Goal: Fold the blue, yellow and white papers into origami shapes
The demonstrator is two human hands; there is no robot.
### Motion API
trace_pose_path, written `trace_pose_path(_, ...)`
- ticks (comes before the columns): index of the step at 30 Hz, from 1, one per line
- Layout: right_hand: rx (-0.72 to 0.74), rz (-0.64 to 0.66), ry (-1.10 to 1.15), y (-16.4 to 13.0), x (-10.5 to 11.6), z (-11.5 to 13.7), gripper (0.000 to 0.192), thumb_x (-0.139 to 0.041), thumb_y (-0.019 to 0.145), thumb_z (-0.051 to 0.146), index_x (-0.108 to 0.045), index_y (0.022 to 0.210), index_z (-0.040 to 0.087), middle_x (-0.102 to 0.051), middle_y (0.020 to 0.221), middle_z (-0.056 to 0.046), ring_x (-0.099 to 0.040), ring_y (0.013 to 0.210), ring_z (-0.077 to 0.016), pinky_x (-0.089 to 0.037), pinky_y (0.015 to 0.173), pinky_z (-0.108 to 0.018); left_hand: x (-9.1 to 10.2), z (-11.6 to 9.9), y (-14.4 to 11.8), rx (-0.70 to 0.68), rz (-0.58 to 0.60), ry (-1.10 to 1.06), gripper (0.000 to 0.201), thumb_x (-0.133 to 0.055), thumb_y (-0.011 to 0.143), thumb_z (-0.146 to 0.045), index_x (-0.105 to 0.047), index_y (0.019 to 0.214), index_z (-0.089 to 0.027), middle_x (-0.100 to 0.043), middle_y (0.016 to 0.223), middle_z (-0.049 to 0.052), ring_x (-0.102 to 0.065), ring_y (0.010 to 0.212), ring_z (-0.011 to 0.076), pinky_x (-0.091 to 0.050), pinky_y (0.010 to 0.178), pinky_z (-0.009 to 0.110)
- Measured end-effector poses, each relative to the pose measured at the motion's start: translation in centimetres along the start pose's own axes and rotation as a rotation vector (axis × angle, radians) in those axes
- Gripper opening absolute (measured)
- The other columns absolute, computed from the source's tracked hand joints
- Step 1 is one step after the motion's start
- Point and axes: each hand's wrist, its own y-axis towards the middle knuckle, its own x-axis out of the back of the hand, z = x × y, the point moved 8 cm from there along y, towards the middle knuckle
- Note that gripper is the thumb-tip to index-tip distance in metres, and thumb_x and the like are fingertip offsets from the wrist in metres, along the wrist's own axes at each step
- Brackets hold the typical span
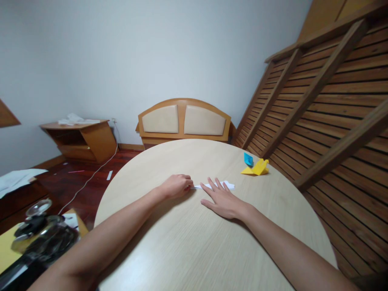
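Note:
A folded strip of white paper [229, 186] lies flat on the round wooden table [182, 246]. Its pointed left end is pinched in the closed fingers of my left hand [178, 186]. Across its middle rests my right hand [222, 200], palm down, with the fingers spread over the paper and the thumb on the tabletop. My right fingers cover part of the strip. To the far right of my hands sit a yellow folded-paper figure [258, 167] and, just behind it, a small blue folded-paper piece [248, 159].
A wooden headboard [182, 121] with cream panels stands beyond the table. Slatted wooden frames [303, 101] lean along the right side. At left are a low cabinet [87, 141] with papers on top, a cable [91, 178] on the floor, and a cluttered yellow surface [7, 246].

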Motion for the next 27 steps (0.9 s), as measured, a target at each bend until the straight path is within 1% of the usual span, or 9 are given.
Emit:
trace_pose_path(2, 0.019, 0.003, 0.016, -0.1, -0.2, 0.4, 0.087, -0.030, 0.090, 0.078, -0.018, 0.159, 0.026, -0.001, 0.166, -0.007, 0.004, 0.150, -0.0406, -0.005, 0.117, -0.066, 0.1, 0.0, 0.0, 0.001, 0.022, 0.022, 0.021, -0.054, 0.085, -0.010, -0.071, 0.092, -0.020, -0.069, 0.094, 0.005, -0.067, 0.083, 0.0180, -0.047, 0.067, 0.023)
trace_pose_path(4, 0.050, 0.005, 0.028, -0.1, -0.2, 0.9, 0.092, -0.030, 0.090, 0.079, -0.015, 0.160, 0.021, -0.005, 0.166, -0.007, 0.003, 0.151, -0.0373, -0.003, 0.118, -0.064, 0.1, -0.1, 0.0, -0.006, 0.033, 0.037, 0.021, -0.054, 0.085, -0.010, -0.070, 0.092, -0.020, -0.069, 0.093, 0.005, -0.067, 0.082, 0.0181, -0.047, 0.066, 0.023)
trace_pose_path(7, 0.086, 0.004, 0.037, -0.1, -0.1, 1.5, 0.095, -0.029, 0.090, 0.077, -0.016, 0.159, 0.013, -0.010, 0.165, -0.012, -0.003, 0.153, -0.0316, -0.003, 0.122, -0.056, 0.1, -0.1, 0.0, -0.024, 0.034, 0.073, 0.018, -0.055, 0.085, -0.010, -0.069, 0.091, -0.019, -0.069, 0.092, 0.005, -0.066, 0.081, 0.0183, -0.047, 0.065, 0.024)
trace_pose_path(9, 0.096, 0.000, 0.037, -0.1, 0.0, 1.7, 0.094, -0.029, 0.091, 0.077, -0.018, 0.158, 0.012, -0.011, 0.165, -0.014, -0.005, 0.153, -0.0302, -0.005, 0.123, -0.052, 0.0, -0.3, 0.0, -0.031, 0.038, 0.107, 0.016, -0.055, 0.086, -0.012, -0.069, 0.091, -0.018, -0.068, 0.090, 0.006, -0.066, 0.080, 0.0187, -0.047, 0.066, 0.025)
trace_pose_path(12, 0.089, -0.005, 0.038, -0.1, 0.2, 2.0, 0.093, -0.030, 0.090, 0.078, -0.022, 0.158, 0.014, -0.013, 0.165, -0.015, -0.007, 0.152, -0.0318, -0.006, 0.122, -0.052, 0.0, -0.7, 0.0, -0.041, 0.045, 0.150, 0.014, -0.055, 0.088, -0.012, -0.068, 0.091, -0.017, -0.067, 0.088, 0.007, -0.066, 0.078, 0.0195, -0.049, 0.066, 0.026)
trace_pose_path(15, 0.072, -0.009, 0.040, 0.0, 0.2, 2.0, 0.094, -0.033, 0.088, 0.079, -0.025, 0.158, 0.017, -0.014, 0.165, -0.015, -0.006, 0.152, -0.0351, -0.007, 0.121, -0.054, 0.1, -1.1, 0.0, -0.061, 0.049, 0.158, 0.015, -0.054, 0.090, -0.012, -0.068, 0.090, -0.016, -0.066, 0.087, 0.008, -0.066, 0.078, 0.0199, -0.049, 0.066, 0.027)
trace_pose_path(18, 0.070, -0.009, 0.044, 0.0, 0.2, 2.0, 0.094, -0.035, 0.087, 0.081, -0.026, 0.157, 0.020, -0.013, 0.165, -0.014, -0.005, 0.151, -0.0378, -0.007, 0.120, -0.058, 0.3, -1.0, 0.0, -0.080, 0.060, 0.142, 0.016, -0.054, 0.090, -0.013, -0.069, 0.088, -0.017, -0.066, 0.086, 0.007, -0.066, 0.079, 0.0200, -0.048, 0.065, 0.026)
trace_pose_path(23, 0.096, 0.016, 0.061, 0.1, -0.1, 2.2, 0.096, -0.038, 0.086, 0.080, -0.020, 0.159, 0.021, -0.012, 0.166, -0.007, -0.002, 0.150, -0.0423, -0.005, 0.119, -0.064, 0.4, 0.4, -0.3, -0.061, 0.075, 0.063, 0.019, -0.057, 0.085, -0.011, -0.073, 0.089, -0.021, -0.068, 0.086, 0.004, -0.065, 0.074, 0.0168, -0.042, 0.060, 0.023)
trace_pose_path(27, 0.104, 0.019, 0.058, 0.1, -0.1, 2.3, 0.095, -0.039, 0.086, 0.080, -0.019, 0.159, 0.023, -0.014, 0.166, -0.006, -0.002, 0.150, -0.0443, -0.005, 0.118, -0.067, 0.3, 1.5, -0.6, -0.068, 0.107, 0.011, 0.025, -0.059, 0.082, -0.010, -0.076, 0.092, -0.026, -0.070, 0.087, 0.001, -0.064, 0.073, 0.0154, -0.037, 0.057, 0.022)
